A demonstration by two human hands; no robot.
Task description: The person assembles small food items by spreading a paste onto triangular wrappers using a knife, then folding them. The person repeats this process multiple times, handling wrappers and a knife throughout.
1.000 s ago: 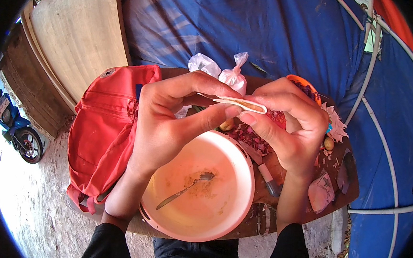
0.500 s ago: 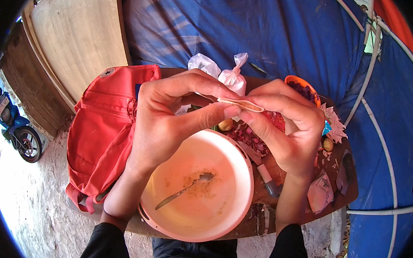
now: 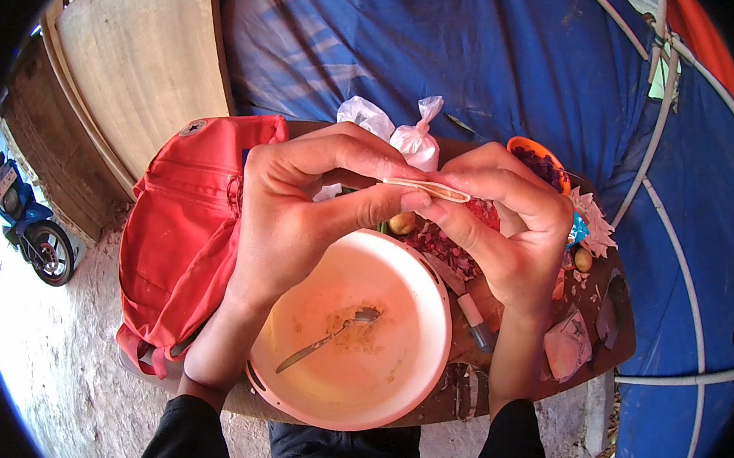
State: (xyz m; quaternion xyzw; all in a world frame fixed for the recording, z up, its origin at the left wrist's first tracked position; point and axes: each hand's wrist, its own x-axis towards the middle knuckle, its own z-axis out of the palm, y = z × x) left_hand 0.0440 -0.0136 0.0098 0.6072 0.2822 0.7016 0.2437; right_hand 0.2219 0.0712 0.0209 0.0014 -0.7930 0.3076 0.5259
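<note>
Pinching folded pale wrapper [image 3: 439, 191] from both sides: left hand [image 3: 286, 205] nearly closed, thumb and fingers on its left end; right hand [image 3: 520, 235] likewise on its right end. Long axis runs crosswise, hand to hand, right end slightly lower. Neither hand clearly nearer; wrapper lies between both, beyond pale round basin [image 3: 412, 317].

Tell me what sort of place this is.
Probably a makeshift, partly open food-preparation spot: a blue tarpaulin hangs as a wall, a motorbike stands nearby, and a basin holds a spoon.
</note>
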